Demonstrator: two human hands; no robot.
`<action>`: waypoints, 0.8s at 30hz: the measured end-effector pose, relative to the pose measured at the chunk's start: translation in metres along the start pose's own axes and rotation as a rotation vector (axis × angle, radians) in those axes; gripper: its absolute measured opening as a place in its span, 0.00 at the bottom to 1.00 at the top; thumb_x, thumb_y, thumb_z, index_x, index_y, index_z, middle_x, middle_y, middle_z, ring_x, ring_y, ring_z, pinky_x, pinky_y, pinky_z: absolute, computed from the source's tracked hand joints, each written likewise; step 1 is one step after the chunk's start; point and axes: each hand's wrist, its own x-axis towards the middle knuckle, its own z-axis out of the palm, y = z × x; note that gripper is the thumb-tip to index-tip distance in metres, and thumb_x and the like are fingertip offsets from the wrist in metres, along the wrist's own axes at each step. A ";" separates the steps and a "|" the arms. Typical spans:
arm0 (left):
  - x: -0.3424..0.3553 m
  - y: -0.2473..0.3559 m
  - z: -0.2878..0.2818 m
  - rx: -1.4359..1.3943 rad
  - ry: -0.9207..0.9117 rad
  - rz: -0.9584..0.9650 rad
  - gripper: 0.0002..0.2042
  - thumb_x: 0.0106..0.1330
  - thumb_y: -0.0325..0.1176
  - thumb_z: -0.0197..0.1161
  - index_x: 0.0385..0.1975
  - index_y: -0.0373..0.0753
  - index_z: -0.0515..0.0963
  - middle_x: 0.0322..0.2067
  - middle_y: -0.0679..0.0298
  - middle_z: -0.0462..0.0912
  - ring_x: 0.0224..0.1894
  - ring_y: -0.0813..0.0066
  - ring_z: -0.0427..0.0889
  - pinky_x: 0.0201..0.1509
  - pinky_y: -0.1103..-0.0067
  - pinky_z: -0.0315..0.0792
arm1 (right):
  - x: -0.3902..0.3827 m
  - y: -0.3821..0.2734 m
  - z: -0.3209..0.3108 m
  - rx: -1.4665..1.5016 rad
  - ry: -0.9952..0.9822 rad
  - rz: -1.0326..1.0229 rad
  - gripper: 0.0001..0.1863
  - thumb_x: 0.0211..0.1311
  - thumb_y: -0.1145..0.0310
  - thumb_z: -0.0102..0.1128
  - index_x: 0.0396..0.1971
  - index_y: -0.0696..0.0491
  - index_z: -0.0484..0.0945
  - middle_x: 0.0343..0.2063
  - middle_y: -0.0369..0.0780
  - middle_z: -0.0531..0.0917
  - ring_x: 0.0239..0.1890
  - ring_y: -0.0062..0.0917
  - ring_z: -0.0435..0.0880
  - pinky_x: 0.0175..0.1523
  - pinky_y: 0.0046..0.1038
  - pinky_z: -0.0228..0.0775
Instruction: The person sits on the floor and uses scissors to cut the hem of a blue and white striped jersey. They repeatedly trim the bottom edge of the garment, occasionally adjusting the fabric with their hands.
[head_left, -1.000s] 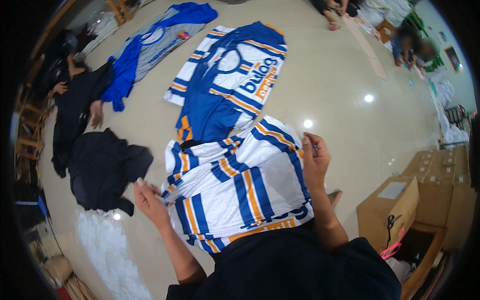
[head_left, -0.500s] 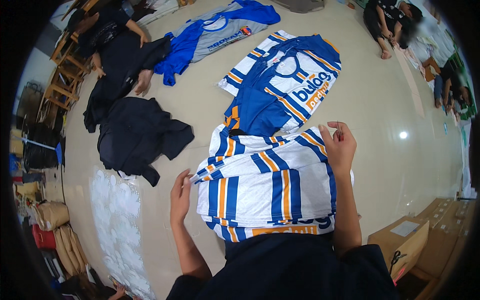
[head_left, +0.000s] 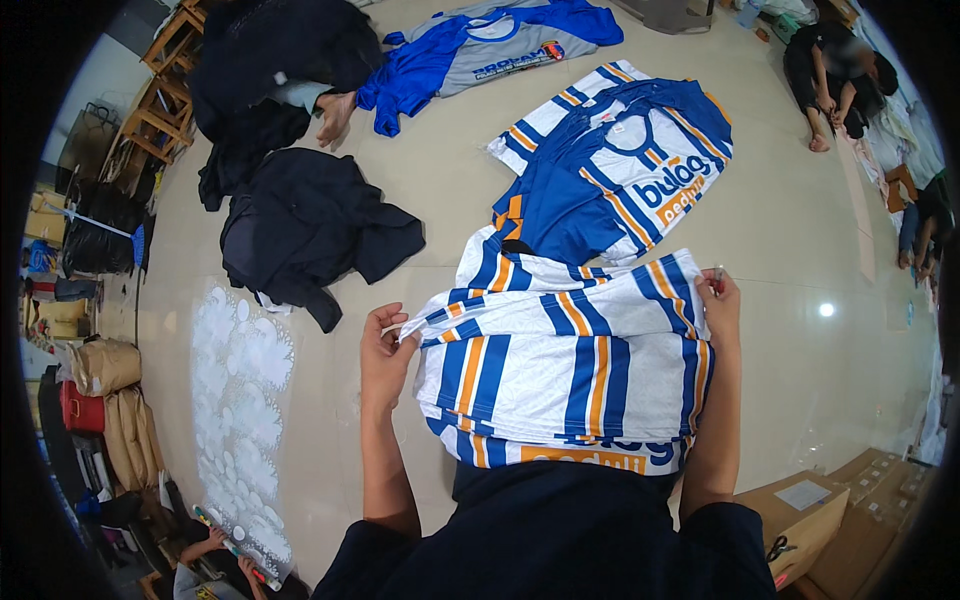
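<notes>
A white jersey (head_left: 530,370) with blue and orange stripes lies partly folded across my lap. My left hand (head_left: 388,355) is closed in a pinch on its left edge, where the cloth pulls into narrow folds. At the jersey's upper right corner, my right hand (head_left: 718,310) grips the edge between thumb and fingers. A small reddish thing with a thin metal part shows at these fingers; its kind is too small to make out. Just beyond lies a pile of matching blue and white jerseys (head_left: 570,220).
Black garments (head_left: 310,215) lie on the left, near a co-worker with black cloth (head_left: 280,60). Farther off is a blue and grey shirt (head_left: 510,55). A white patterned sheet (head_left: 240,390) covers floor at left. Cardboard boxes (head_left: 800,500) and black scissors (head_left: 780,548) are at lower right.
My left hand has closed on the jersey's left edge. My right hand has come down to its right corner, which now sits higher. The co-worker at upper left has raised the black cloth.
</notes>
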 end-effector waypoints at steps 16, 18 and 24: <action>-0.025 0.018 -0.006 -0.012 -0.126 -0.058 0.06 0.73 0.21 0.65 0.47 0.31 0.82 0.37 0.67 0.86 0.42 0.83 0.82 0.51 0.83 0.76 | -0.085 0.021 -0.101 1.112 -0.191 0.177 0.10 0.65 0.66 0.57 0.37 0.57 0.77 0.23 0.37 0.75 0.15 0.19 0.65 0.21 0.24 0.59; -0.026 0.025 0.003 -0.063 -0.104 -0.069 0.04 0.75 0.24 0.65 0.44 0.32 0.82 0.36 0.68 0.86 0.41 0.83 0.82 0.50 0.84 0.76 | -0.086 0.019 -0.100 0.906 -0.246 0.143 0.15 0.63 0.62 0.59 0.23 0.58 0.77 0.19 0.39 0.76 0.15 0.21 0.67 0.24 0.26 0.60; -0.025 0.024 0.021 -0.264 -0.103 -0.195 0.12 0.82 0.35 0.58 0.42 0.34 0.83 0.37 0.69 0.87 0.36 0.86 0.79 0.45 0.85 0.72 | -0.090 -0.074 -0.078 -0.282 -0.442 0.389 0.16 0.57 0.69 0.77 0.16 0.54 0.78 0.16 0.33 0.80 0.19 0.16 0.75 0.25 0.23 0.62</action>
